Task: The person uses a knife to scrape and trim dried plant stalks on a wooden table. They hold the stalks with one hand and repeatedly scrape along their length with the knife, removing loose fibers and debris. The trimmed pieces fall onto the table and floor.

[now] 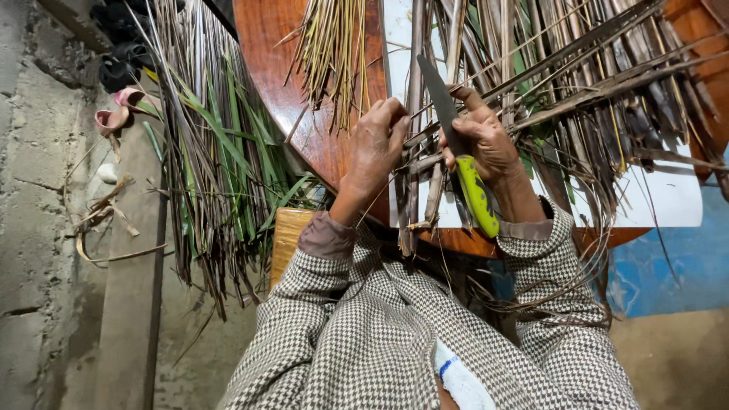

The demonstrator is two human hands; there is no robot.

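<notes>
We pinch a dry leaf strip (414, 163) in our left hand (376, 148); it runs lengthwise from the tabletop's (273, 45) near edge toward its far side. Our right hand (486, 144), fingers clenched around the green-handled knife (456, 152), lays the blade just beside and along that strip.

Round wooden table (281, 83), reddish-brown, polished top.

On it: a white sheet (668, 199) across the right half; a heap of dry brown palm-leaf strips (607, 91) spread over the sheet; a small bundle of yellowish leaf ribs (330, 53) at the far edge. Concrete floor (38, 250) to the left carries a pile of green and dried leaves (216, 167), a pink sandal (114, 118) and curled scraps.
</notes>
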